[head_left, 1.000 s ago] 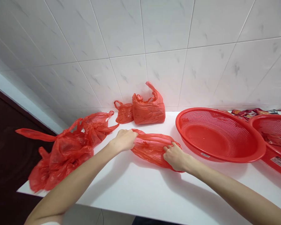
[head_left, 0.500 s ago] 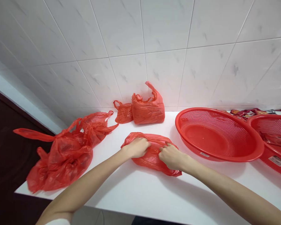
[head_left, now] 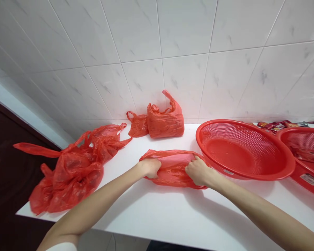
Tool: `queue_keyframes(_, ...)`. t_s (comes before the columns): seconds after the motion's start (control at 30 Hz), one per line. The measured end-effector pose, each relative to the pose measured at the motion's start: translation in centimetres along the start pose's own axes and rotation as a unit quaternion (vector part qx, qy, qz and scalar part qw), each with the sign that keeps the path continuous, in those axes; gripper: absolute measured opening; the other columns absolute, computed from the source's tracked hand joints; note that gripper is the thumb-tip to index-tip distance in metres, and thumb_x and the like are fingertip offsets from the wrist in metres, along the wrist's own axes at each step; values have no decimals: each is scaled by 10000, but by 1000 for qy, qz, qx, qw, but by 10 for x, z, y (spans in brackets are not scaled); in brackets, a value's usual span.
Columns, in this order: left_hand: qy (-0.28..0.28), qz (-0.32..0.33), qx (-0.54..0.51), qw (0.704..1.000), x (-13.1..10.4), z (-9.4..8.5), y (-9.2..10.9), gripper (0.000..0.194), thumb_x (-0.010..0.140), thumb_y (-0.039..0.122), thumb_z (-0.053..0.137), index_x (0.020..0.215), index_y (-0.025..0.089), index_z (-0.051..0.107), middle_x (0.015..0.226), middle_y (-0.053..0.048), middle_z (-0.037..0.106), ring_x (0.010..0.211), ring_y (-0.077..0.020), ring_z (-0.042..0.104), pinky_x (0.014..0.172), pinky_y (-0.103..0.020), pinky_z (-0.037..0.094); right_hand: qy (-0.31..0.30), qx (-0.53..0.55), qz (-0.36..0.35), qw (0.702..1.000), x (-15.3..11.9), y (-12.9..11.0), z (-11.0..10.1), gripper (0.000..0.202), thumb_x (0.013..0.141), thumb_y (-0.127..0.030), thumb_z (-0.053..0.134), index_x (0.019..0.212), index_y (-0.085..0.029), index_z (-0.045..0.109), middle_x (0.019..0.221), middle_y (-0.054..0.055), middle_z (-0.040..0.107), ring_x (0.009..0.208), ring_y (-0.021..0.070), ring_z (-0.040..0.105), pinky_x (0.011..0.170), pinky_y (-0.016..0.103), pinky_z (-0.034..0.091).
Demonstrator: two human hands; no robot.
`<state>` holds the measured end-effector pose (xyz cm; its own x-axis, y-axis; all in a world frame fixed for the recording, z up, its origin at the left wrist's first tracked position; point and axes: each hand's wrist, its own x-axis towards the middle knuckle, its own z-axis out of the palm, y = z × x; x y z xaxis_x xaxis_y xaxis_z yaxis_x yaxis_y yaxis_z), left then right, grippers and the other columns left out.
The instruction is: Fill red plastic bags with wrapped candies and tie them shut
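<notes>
Table, white and flat (head_left: 154, 216), carries everything. Shallow red plastic mesh basket (head_left: 232, 155) at 3 o'clock, heap of crumpled red plastic bags (head_left: 70, 177) at 9. Thin red plastic bag (head_left: 172, 174) at clock centre, mouth gaping. Left hand (head_left: 151, 167) inside the mouth at 9, right hand (head_left: 199, 170) at 3. Fingers curled narrow, tips hidden; can't tell if they pinch film. I'd spread both sides evenly, lead with knuckles, go easy on film, keep clear of basket rim.
</notes>
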<state>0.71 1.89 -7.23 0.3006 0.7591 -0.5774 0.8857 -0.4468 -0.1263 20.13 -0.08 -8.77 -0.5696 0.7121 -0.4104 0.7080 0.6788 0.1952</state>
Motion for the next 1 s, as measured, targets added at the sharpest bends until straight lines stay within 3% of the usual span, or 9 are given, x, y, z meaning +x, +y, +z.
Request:
queue_keyframes(0.1, 19, 61, 2, 998, -12, -5, 10, 235, 829, 248, 571, 985, 153, 719, 947, -133, 747, 787, -280, 696, 613, -318, 479, 28, 14, -12, 999, -2, -3, -2, 312, 791, 57, 563, 971, -106, 759, 931, 167, 784, 961, 285, 747, 940, 379, 489)
queue_keyframes(0.23, 113, 171, 40, 978, -20, -9, 22, 334, 846, 70, 421, 950, 194, 713, 892, -82, 746, 770, -259, 684, 663, -334, 478, 60, 30, -4, 998, 3, -7, 3, 336, 854, 64, 476, 986, -102, 737, 936, 178, 773, 928, 265, 749, 787, 311, 524)
queue_keyframes(0.33, 169, 161, 74, 970, -14, -10, 21, 410, 839, -5, 366, 935, 181, 720, 901, -102, 750, 903, -281, 693, 876, -389, 482, 77, 35, 14, 996, 12, -7, 10, 338, 884, 49, 451, 1051, -77, 716, 997, 218, 761, 973, 284, 742, 767, 317, 532)
queue_keyframes(0.4, 153, 111, 62, 980, -6, -9, 14, 364, 864, 30, 403, 958, 160, 730, 962, -138, 752, 992, -302, 688, 979, -421, 452, 81, 38, 20, 996, 16, -7, 14, 330, 905, 30, 441, 1075, -69, 707, 1000, 231, 757, 981, 290, 743, 761, 319, 537)
queue_keyframes(0.5, 100, 51, 28, 993, 5, -3, -1, 265, 841, 172, 591, 1067, 135, 725, 1119, -189, 727, 1083, -346, 670, 946, -411, 493, 69, 46, 19, 996, 18, -3, 16, 212, 903, -99, 585, 1075, -87, 709, 973, 211, 763, 964, 297, 748, 755, 313, 549)
queue_keyframes(0.6, 68, 21, 14, 997, 12, 7, -14, 576, 721, 201, 722, 1289, 162, 637, 1231, -192, 694, 1105, -361, 672, 861, -381, 539, 45, 46, 24, 998, 15, -1, 14, 351, 787, -183, 761, 1118, -81, 702, 1016, 214, 758, 960, 313, 747, 746, 312, 562)
queue_keyframes(0.73, 39, -5, 1, 999, 15, 15, -19, 824, 631, 90, 712, 1428, 187, 525, 1288, -190, 675, 1118, -365, 679, 836, -372, 555, 29, 36, 41, 998, 15, -1, 14, 423, 799, -12, 641, 1219, -50, 666, 1122, 260, 728, 968, 293, 749, 748, 310, 568)
queue_keyframes(0.87, 28, 4, 0, 1000, 10, 14, -10, 757, 626, 68, 705, 1370, 113, 570, 1152, -218, 725, 1081, -401, 687, 847, -410, 547, 21, 30, 35, 999, 17, -4, 12, 395, 794, 11, 611, 1178, -35, 688, 1075, 263, 742, 1024, 320, 733, 813, 348, 567)
queue_keyframes(1.0, 43, 40, 0, 998, -5, 8, 3, 545, 739, 182, 686, 1276, 109, 632, 1081, -208, 737, 988, -382, 705, 818, -415, 533, 40, 31, 10, 999, 12, -6, 5, 433, 827, 18, 566, 1241, -61, 666, 1150, 264, 721, 1112, 324, 698, 922, 401, 537)
